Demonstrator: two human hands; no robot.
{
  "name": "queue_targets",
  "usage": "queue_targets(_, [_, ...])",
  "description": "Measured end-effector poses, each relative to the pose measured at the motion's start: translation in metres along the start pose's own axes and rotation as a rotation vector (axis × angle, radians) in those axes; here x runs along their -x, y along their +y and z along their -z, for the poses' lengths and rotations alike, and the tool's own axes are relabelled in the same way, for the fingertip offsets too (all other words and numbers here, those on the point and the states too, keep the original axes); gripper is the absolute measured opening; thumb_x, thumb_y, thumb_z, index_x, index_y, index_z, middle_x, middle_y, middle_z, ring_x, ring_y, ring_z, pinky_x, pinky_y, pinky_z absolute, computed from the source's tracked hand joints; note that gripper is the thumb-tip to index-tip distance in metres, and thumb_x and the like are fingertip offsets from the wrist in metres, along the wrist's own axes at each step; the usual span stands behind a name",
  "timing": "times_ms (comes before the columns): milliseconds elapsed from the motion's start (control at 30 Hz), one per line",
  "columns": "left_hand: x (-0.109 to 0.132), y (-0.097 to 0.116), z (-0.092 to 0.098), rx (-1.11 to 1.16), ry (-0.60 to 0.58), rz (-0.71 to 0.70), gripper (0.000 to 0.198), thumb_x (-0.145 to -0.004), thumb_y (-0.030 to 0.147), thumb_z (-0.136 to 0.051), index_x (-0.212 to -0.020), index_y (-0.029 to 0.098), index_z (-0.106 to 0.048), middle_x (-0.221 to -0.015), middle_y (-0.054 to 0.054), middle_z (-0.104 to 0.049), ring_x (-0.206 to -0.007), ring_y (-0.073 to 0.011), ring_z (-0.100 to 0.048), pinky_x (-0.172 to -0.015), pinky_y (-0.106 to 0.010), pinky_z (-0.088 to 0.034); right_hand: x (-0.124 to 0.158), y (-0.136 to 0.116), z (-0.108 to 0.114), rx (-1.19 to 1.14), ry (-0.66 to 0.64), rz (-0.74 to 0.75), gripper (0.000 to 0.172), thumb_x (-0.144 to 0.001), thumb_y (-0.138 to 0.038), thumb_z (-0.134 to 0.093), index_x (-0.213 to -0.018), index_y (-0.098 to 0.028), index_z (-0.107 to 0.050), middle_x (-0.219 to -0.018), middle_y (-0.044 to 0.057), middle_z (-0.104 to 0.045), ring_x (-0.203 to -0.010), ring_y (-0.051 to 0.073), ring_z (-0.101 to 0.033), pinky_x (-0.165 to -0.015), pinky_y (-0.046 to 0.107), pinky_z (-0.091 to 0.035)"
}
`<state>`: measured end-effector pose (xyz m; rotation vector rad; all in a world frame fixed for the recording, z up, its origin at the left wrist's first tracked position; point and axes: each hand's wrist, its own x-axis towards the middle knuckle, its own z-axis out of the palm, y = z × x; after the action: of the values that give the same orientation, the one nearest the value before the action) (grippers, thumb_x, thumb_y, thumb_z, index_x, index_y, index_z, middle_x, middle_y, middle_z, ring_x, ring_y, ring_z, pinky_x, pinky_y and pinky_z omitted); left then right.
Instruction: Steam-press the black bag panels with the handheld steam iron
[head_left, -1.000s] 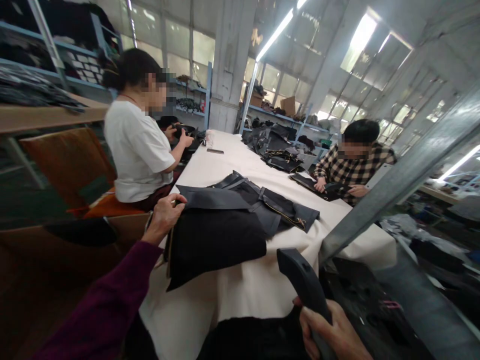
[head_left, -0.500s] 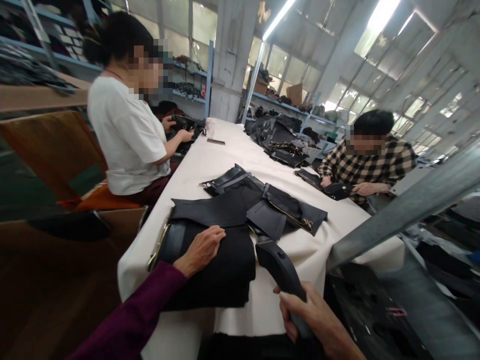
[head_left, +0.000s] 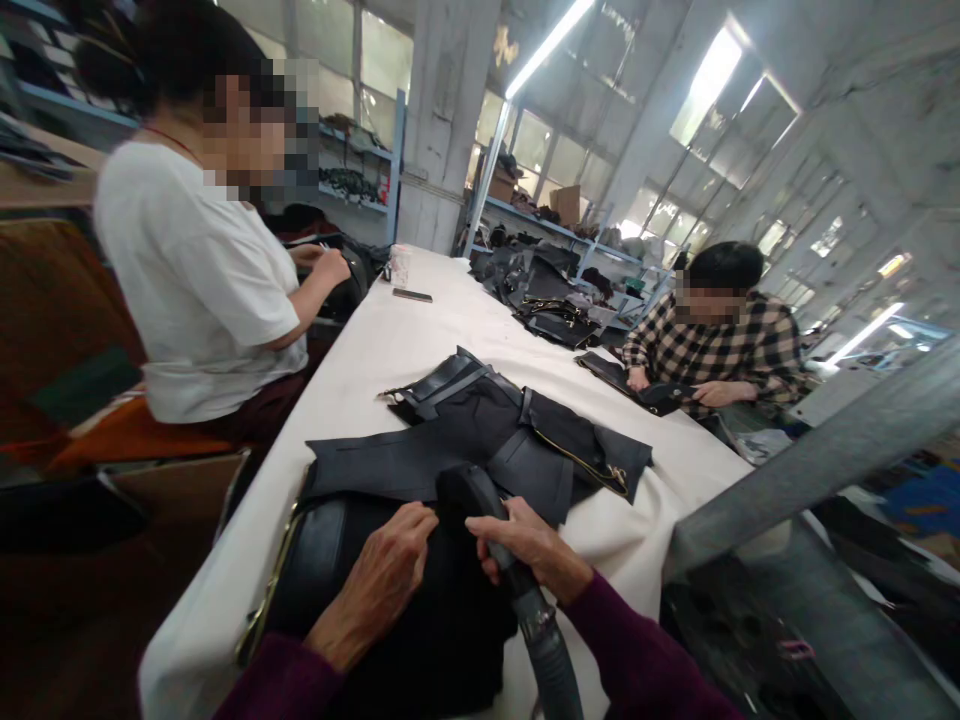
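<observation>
My right hand (head_left: 526, 548) is wrapped round the handle of a dark grey hand-held tool (head_left: 491, 535), whose head rests on a black fabric piece (head_left: 435, 630) at the near end of the white table (head_left: 405, 345). My left hand (head_left: 382, 585) lies on that black piece just left of the tool, fingers curled down onto the cloth. Under the fabric lies a black leather panel with a gold edge (head_left: 315, 555). Beyond it sit several dark leather bag parts with a gold zipper (head_left: 517, 445).
A person in a white shirt (head_left: 195, 290) sits at the table's left side. A person in a checked shirt (head_left: 720, 345) works at the right. More black bag pieces (head_left: 544, 300) and a phone (head_left: 412, 295) lie further along. A grey metal beam (head_left: 810, 450) crosses at right.
My right hand has brought the tool up from the table's near edge onto the black fabric. My left hand shifted from the fabric's left edge to its middle. The view moved closer.
</observation>
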<state>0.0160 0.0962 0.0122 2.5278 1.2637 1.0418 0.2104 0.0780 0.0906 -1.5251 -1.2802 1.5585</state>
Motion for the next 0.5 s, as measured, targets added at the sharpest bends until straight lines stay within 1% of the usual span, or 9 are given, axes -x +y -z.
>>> queue_targets(67, [0.001,-0.002,-0.001,-0.137,0.184,0.027,0.034,-0.085,0.001,-0.04,-0.112,0.008,-0.059,-0.114,-0.013,-0.057,-0.11,-0.0225,-0.052,-0.096,-0.036,-0.047,0.0,-0.001,-0.001,-0.009,0.008,0.0,0.047,-0.069,-0.048,-0.071,-0.086,-0.015,-0.042,-0.061,-0.001,-0.057,-0.043,0.009,-0.049,-0.038,0.02,-0.042])
queue_targets(133, [0.001,0.001,0.002,-0.294,0.352,0.111,0.034,-0.087,0.008,-0.045,-0.119,0.008,-0.057,-0.127,-0.017,-0.049,-0.117,-0.0285,-0.046,-0.102,-0.045,-0.041,0.014,-0.004,0.0,-0.034,0.051,0.016,0.048,-0.07,-0.047,-0.07,-0.089,-0.017,-0.039,-0.063,-0.002,-0.057,-0.043,0.009,-0.049,-0.039,0.02,-0.041])
queue_targets(167, [0.002,0.004,0.006,-0.365,0.394,0.167,0.036,-0.087,0.012,-0.048,-0.122,0.009,-0.055,-0.133,-0.018,-0.044,-0.12,-0.0318,-0.043,-0.105,-0.051,-0.036,0.025,-0.006,0.001,-0.044,0.078,0.026,0.048,-0.071,-0.047,-0.069,-0.09,-0.017,-0.037,-0.063,-0.002,-0.058,-0.043,0.009,-0.049,-0.038,0.02,-0.04])
queue_targets(267, [0.005,0.019,0.019,-0.523,0.403,0.332,0.043,-0.088,0.02,-0.05,-0.13,0.011,-0.05,-0.144,-0.02,-0.03,-0.124,-0.0395,-0.037,-0.106,-0.06,-0.026,0.068,-0.005,0.007,-0.018,0.114,0.037,0.045,-0.074,-0.047,-0.065,-0.091,-0.016,-0.038,-0.059,-0.002,-0.056,-0.04,0.009,-0.047,-0.037,0.02,-0.036])
queue_targets(333, [0.01,0.026,0.028,-0.601,0.384,0.441,0.047,-0.09,0.025,-0.048,-0.134,0.009,-0.045,-0.147,-0.024,-0.022,-0.127,-0.0431,-0.032,-0.104,-0.06,-0.027,0.096,0.001,0.013,0.025,0.118,0.019,0.046,-0.075,-0.049,-0.062,-0.095,-0.014,-0.04,-0.057,-0.002,-0.055,-0.04,0.008,-0.046,-0.039,0.02,-0.035])
queue_targets(367, [0.012,0.027,0.032,-0.643,0.362,0.495,0.048,-0.091,0.028,-0.046,-0.135,0.007,-0.043,-0.146,-0.026,-0.02,-0.127,-0.0444,-0.032,-0.101,-0.06,-0.03,0.109,0.005,0.017,0.046,0.124,0.012,0.048,-0.074,-0.049,-0.061,-0.099,-0.012,-0.042,-0.057,-0.002,-0.055,-0.041,0.008,-0.047,-0.04,0.019,-0.035])
queue_targets(400, [0.015,0.027,0.036,-0.682,0.332,0.545,0.05,-0.092,0.031,-0.043,-0.136,0.006,-0.041,-0.144,-0.028,-0.023,-0.124,-0.0445,-0.036,-0.097,-0.058,-0.035,0.12,0.011,0.02,0.065,0.135,0.008,0.051,-0.074,-0.05,-0.061,-0.102,-0.011,-0.043,-0.059,-0.001,-0.056,-0.043,0.009,-0.048,-0.042,0.02,-0.035])
queue_targets(433, [0.019,0.026,0.039,-0.712,0.294,0.581,0.052,-0.093,0.034,-0.04,-0.136,0.005,-0.039,-0.138,-0.029,-0.031,-0.117,-0.0429,-0.043,-0.09,-0.054,-0.041,0.131,0.017,0.024,0.086,0.156,0.006,0.053,-0.074,-0.05,-0.06,-0.105,-0.011,-0.044,-0.061,0.0,-0.057,-0.045,0.009,-0.05,-0.043,0.02,-0.035])
queue_targets(500, [0.027,0.019,0.044,-0.748,0.229,0.61,0.057,-0.095,0.042,-0.035,-0.136,0.003,-0.038,-0.118,-0.025,-0.049,-0.098,-0.0368,-0.054,-0.074,-0.045,-0.046,0.148,0.03,0.032,0.131,0.205,0.017,0.054,-0.074,-0.051,-0.059,-0.107,-0.01,-0.048,-0.065,0.001,-0.058,-0.048,0.01,-0.052,-0.046,0.021,-0.036])
